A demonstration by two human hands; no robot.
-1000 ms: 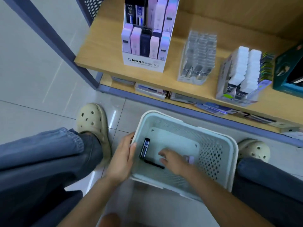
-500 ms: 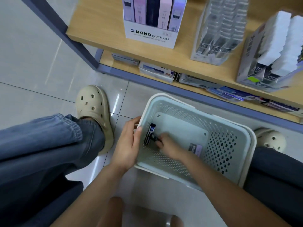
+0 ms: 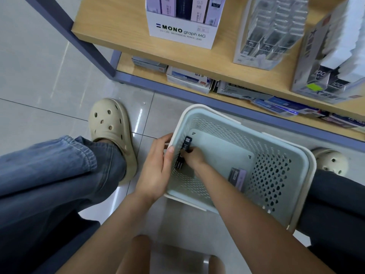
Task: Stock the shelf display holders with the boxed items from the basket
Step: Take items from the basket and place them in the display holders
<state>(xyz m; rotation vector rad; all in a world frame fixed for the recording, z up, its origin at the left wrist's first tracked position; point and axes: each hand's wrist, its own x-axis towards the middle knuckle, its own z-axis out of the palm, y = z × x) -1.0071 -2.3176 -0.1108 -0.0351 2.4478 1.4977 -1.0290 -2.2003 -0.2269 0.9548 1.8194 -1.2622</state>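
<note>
Pale glossy floor tiles (image 3: 39, 76) are filling the nine-o'clock side of the view and catching a streak of light near a grout line. A blue-grey shelf post (image 3: 79, 36) is slanting down across them from eleven o'clock. A leg in blue jeans (image 3: 49, 175) is stretching in from eight o'clock, ending in a cream clog (image 3: 110, 131) that is resting flat on the tiles.

Just right of the clog, the left hand (image 3: 156, 171) is gripping the basket (image 3: 276, 175) by its nine-o'clock rim, thumb hooked over the edge and fingers outside. The basket, pale green with perforated walls, is sitting on the floor at the centre of the view. The right hand (image 3: 192, 157) is reaching inside, its fingers curling onto the slim dark boxes (image 3: 186, 142) that are standing against the basket's nine-o'clock wall. The two hands are working close together, with only that wall between them. A lilac box (image 3: 238, 177) is lying flat on the basket floor toward four o'clock.

A wooden shelf (image 3: 118, 26) is running across twelve o'clock, carrying a white MONO display box (image 3: 181, 34), a clear plastic holder (image 3: 272, 30) at one o'clock and a display carton of white packs (image 3: 325, 76) at two o'clock. Flat packets (image 3: 189, 79) are lying on the lower shelf beneath. A second clog (image 3: 329, 161) is peeking out at the basket's three o'clock.
</note>
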